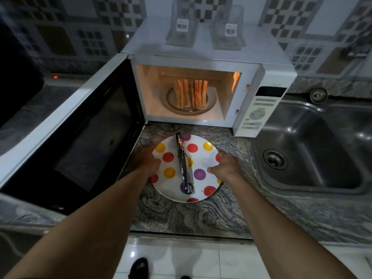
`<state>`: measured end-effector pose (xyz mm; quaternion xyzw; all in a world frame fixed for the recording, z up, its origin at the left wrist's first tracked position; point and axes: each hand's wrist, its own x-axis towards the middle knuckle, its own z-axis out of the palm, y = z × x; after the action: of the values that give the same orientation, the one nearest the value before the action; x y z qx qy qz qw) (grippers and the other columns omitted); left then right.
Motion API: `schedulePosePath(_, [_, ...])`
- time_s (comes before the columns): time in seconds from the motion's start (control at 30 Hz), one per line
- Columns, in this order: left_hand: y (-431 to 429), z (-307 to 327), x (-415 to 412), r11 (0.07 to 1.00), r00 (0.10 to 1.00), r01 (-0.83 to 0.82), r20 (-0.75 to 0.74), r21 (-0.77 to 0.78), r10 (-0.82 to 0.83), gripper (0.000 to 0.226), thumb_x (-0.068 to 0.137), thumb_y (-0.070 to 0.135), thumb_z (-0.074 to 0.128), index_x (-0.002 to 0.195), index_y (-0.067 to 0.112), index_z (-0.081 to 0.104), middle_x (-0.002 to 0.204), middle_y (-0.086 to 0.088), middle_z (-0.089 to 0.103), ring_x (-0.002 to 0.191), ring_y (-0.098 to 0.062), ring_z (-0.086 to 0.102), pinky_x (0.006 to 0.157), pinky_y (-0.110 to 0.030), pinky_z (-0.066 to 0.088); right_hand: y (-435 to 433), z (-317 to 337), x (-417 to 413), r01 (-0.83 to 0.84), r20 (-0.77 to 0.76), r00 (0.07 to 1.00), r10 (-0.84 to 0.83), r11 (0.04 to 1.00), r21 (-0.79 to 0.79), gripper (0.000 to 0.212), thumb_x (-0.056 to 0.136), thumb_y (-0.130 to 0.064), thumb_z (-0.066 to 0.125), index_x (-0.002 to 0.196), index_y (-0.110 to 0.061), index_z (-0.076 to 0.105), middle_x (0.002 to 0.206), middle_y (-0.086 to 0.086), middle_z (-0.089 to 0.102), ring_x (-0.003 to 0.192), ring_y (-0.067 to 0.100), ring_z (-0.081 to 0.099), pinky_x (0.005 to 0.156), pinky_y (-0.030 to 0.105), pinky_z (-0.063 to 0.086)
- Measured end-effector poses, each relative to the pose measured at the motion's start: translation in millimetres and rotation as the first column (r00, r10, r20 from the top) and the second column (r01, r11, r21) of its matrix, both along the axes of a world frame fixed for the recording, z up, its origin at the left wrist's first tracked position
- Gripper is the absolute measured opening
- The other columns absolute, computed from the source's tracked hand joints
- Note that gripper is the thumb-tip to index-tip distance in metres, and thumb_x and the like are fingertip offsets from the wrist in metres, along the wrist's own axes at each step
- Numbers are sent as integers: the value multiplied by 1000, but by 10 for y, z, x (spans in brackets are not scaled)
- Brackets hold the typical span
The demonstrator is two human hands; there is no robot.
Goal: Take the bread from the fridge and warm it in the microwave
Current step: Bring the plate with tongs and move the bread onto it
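"So, where is the bread (191, 96) at this point?"

"Inside the microwave (201, 55). Its door (80, 137) stands wide open to the left and the light is on. I see the slices standing on edge in a row on the turntable (191, 110)."

"And the hands?"

"Both are on the plate (171, 186), which sits on the counter (191, 216) just in front of the microwave. My left hand (148, 160) has its fingers curled over the rim on the door side. My right hand (228, 166) has its thumb on top and its fingers bent round the opposite rim. Tongs (183, 164) lie across the plate, and neither hand touches them."

"Which step, then?"

"I judge the loading done, but I cannot tell whether the bread is warmed. If it isn't, one hand must leave the plate, push the door shut and work the panel. If it is, I'd let go of the rim and take up the tongs."
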<state>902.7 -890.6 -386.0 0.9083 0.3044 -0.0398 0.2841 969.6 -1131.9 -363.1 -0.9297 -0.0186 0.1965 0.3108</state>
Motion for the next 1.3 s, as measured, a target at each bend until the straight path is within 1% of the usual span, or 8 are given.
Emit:
schedulePosePath(0.23, [-195, 114, 28, 983, 996, -84, -10, 162, 86, 48, 90, 28, 57, 137, 21, 49, 144, -13, 42, 132, -35, 41, 104, -43, 39, 46, -20, -43, 75, 31, 997, -73, 996, -57, 64, 77, -26, 84, 133, -16, 55, 133, 15, 57, 122, 36, 54, 96, 41, 51])
schedulePosePath(0.43, [-564, 249, 162, 965, 975, -73, 188, -251, 122, 36, 89, 28, 67, 118, 9, 54, 111, -10, 60, 110, -28, 59, 84, -30, 45, 133, 20, -130, 73, 119, 991, -60, 992, -105, 55, 85, -21, 70, 135, -15, 48, 137, 18, 45, 129, 37, 43, 100, 42, 46])
schedulePosePath(0.67, [-772, 313, 168, 968, 991, -9, 124, -249, 41, 45, 79, 24, 78, 113, 0, 60, 94, -14, 63, 97, -30, 63, 74, -31, 47, 284, 102, -318, -164, -18, 986, 163, 986, -18, 18, 86, -23, 58, 90, -8, 68, 90, 12, 69, 86, 31, 65, 66, 31, 52])
schedulePosePath(0.8, [-770, 282, 203, 924, 986, -41, 136, -381, 100, 26, 75, 20, 80, 72, 15, 54, 87, -16, 67, 89, -33, 68, 82, -45, 58, 295, 109, -422, -204, -108, 973, 206, 979, 30, 21, 91, -23, 57, 89, -5, 68, 95, 18, 70, 91, 34, 64, 65, 31, 41])
schedulePosePath(0.9, [-739, 330, 224, 854, 975, -73, 143, -515, 169, 32, 72, 23, 85, 96, 8, 70, 93, -17, 73, 87, -31, 70, 81, -43, 59, 291, 108, -441, -183, -151, 969, 195, 979, 94, 17, 90, -18, 55, 84, -8, 67, 96, 18, 71, 94, 34, 65, 71, 37, 48])
schedulePosePath(1.07, [-623, 425, 316, 735, 978, -4, 150, -678, 144, 47, 47, 30, 95, 85, 12, 76, 82, -20, 74, 72, -36, 73, 71, -53, 60, 239, 265, -417, -130, -199, 963, 181, 961, 246, 14, 94, -20, 60, 85, -12, 66, 86, 8, 65, 81, 23, 60, 66, 29, 45])
schedulePosePath(1.2, [-641, 967, 226, 692, 973, 34, 181, -721, 141, 27, 77, 5, 79, 102, 2, 70, 90, -19, 71, 76, -29, 70, 63, -35, 58, 237, 502, -375, -28, -238, 963, 129, 923, 385, 15, 89, -22, 71, 90, -7, 72, 84, 11, 70, 72, 20, 61, 67, 39, 55])
schedulePosePath(1.3, [-606, 1269, 194, 694, 973, 68, 201, -717, 113, 11, 84, 17, 74, 92, 12, 70, 84, -9, 71, 75, -22, 68, 67, -34, 57, 233, 734, -349, -67, -171, 973, 155, 899, 432, 17, 87, -23, 74, 89, -7, 73, 81, 0, 70, 69, 10, 58, 62, 26, 48])
